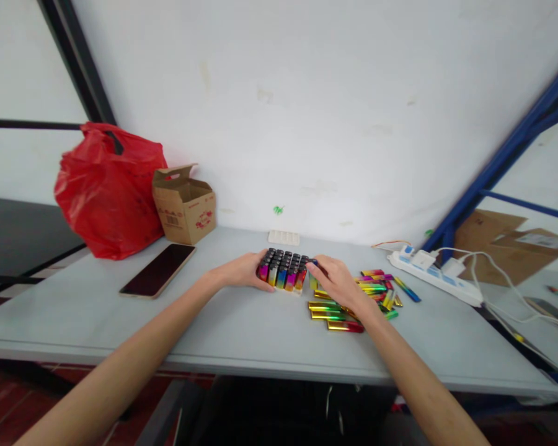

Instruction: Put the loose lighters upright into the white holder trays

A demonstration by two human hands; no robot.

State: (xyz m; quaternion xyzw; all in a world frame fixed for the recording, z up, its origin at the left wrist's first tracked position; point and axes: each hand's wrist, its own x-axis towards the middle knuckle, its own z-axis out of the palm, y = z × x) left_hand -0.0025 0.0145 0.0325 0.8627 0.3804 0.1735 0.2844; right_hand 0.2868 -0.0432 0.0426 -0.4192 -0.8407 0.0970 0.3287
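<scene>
A compact block of lighters [283,272], with black tops and shiny magenta, yellow, blue and red bodies, stands upright in rows at the middle of the table. A pale edge of its tray [288,292] shows underneath. My left hand [250,271] grips the block's left side, thumb in front and fingers behind. At the right end of the block, my right hand [331,279] is closed around a yellowish lighter [313,282], partly hidden by the fingers. Beneath and beyond the right wrist lies a loose pile of shiny metallic lighter-shaped pieces [337,314], gold, green, red and blue.
Behind the block, a white slotted tray [283,238] lies near the wall. To the left are a phone [159,271], an open cardboard box [186,210] and a red plastic bag [111,192]. A white power strip [437,275] with plugs and cables runs along the right.
</scene>
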